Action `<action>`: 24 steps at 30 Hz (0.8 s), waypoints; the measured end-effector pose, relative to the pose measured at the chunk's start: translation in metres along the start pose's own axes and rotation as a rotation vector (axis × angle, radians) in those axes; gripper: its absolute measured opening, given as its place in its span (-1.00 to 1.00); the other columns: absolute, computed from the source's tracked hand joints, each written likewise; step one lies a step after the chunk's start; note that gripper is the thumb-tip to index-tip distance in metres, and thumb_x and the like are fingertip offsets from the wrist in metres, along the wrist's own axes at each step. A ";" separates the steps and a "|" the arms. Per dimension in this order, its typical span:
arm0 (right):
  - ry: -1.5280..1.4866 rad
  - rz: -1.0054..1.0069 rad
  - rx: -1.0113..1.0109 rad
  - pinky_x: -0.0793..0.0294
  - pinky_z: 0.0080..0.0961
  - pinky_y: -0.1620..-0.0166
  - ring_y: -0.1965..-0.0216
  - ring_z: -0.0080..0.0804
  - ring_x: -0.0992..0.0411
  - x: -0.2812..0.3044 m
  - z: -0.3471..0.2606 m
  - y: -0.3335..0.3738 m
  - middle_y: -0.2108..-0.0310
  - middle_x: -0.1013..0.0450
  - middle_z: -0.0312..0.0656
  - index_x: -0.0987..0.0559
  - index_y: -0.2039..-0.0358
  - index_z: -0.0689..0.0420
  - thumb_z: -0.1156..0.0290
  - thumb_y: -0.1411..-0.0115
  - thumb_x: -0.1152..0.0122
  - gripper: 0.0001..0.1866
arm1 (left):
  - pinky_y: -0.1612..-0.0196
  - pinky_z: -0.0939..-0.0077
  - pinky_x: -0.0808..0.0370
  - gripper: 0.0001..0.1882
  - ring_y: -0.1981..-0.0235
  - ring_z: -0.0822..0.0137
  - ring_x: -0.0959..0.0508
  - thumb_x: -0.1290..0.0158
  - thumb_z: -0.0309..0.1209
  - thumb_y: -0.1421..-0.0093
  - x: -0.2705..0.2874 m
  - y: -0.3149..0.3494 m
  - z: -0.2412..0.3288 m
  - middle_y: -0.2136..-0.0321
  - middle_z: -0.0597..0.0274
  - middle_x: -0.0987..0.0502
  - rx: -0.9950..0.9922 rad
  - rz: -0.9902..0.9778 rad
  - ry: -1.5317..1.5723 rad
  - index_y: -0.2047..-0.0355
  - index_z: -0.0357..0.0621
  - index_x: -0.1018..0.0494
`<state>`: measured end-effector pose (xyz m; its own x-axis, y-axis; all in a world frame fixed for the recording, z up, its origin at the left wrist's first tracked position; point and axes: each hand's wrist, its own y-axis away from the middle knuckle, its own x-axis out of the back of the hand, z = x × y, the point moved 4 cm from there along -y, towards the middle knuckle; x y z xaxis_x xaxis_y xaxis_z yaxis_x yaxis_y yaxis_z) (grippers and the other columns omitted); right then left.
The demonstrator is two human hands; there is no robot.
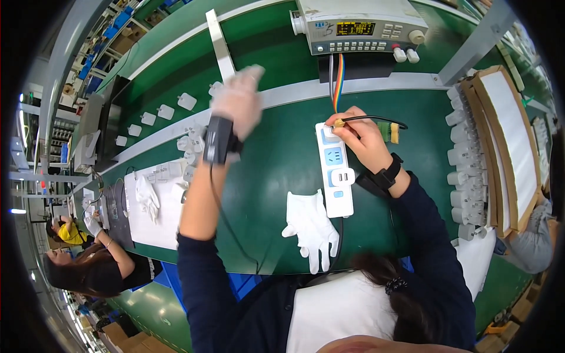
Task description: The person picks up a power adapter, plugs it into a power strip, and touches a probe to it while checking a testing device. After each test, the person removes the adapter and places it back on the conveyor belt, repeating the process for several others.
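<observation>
My left hand [238, 100], in a thin white glove, is raised over the bench's back rail. Motion smears its fingers. Beside it on the rail is a small white charger [216, 89], partly covered by the hand. My right hand [368, 141] is bare. Its fingers pinch a gold-tipped connector [339, 123] on a black cable [379, 119], just above the far end of a white power strip [335, 203]. A white plug-in charger with USB ports [342, 176] sits in the strip. Next to my right hand lies a green circuit board [385, 130].
White gloves [312, 229] lie beside the strip. A bench power supply [362, 29] stands behind, with rainbow ribbon wires [339, 82]. Several chargers line the left rail [166, 112]; more stand by cardboard dividers [497, 147] at right. Another person [100, 265] works at left.
</observation>
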<state>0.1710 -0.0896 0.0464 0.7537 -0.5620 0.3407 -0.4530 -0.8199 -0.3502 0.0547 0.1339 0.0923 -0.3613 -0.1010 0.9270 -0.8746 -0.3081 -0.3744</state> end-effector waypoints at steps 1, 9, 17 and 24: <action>-0.008 -0.005 0.015 -0.39 -0.51 0.25 0.36 -0.37 -0.37 -0.001 -0.002 0.000 0.39 -0.44 -0.20 -0.59 0.28 0.23 0.44 -0.18 -0.13 -0.83 | 0.01 0.18 -0.47 -0.66 -0.04 0.05 -0.47 -0.01 -0.37 -0.17 -0.006 -0.012 -0.028 0.06 -0.04 -0.51 0.076 -0.016 -0.303 0.03 -0.11 -0.41; -0.014 -0.048 0.111 -0.38 -0.50 0.22 0.29 -0.37 -0.35 -0.007 0.001 -0.007 0.31 -0.50 -0.19 -0.59 0.26 0.26 0.46 -0.17 -0.12 -0.82 | 0.16 0.31 -0.53 -0.69 0.29 0.01 -0.60 -0.02 -0.39 -0.11 -0.030 -0.007 -0.143 0.34 -0.08 -0.58 0.243 -0.309 -0.222 0.12 -0.19 -0.46; -0.014 -0.010 0.008 -0.40 -0.48 0.17 0.26 -0.36 -0.36 0.002 0.012 0.000 0.29 -0.51 -0.20 -0.59 0.26 0.24 0.45 -0.18 -0.12 -0.82 | 0.17 0.30 -0.49 -0.64 0.28 0.06 -0.56 -0.15 -0.42 -0.07 0.050 0.078 -0.022 0.30 0.11 -0.55 0.150 -0.343 0.255 0.08 -0.09 -0.47; -0.010 0.002 0.100 -0.44 -0.46 0.12 0.19 -0.31 -0.42 -0.007 0.007 -0.003 0.25 -0.53 -0.23 -0.61 0.27 0.19 0.36 -0.21 -0.13 -0.80 | 0.12 0.24 -0.48 -0.63 0.17 0.08 -0.54 -0.14 -0.39 -0.09 0.028 0.132 -0.007 0.16 0.20 -0.54 -0.009 -0.419 -0.129 0.05 0.05 -0.45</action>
<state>0.1700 -0.0825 0.0388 0.7579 -0.5621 0.3311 -0.4050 -0.8032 -0.4368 -0.0726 0.0970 0.0685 0.0681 -0.0869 0.9939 -0.9400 -0.3394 0.0347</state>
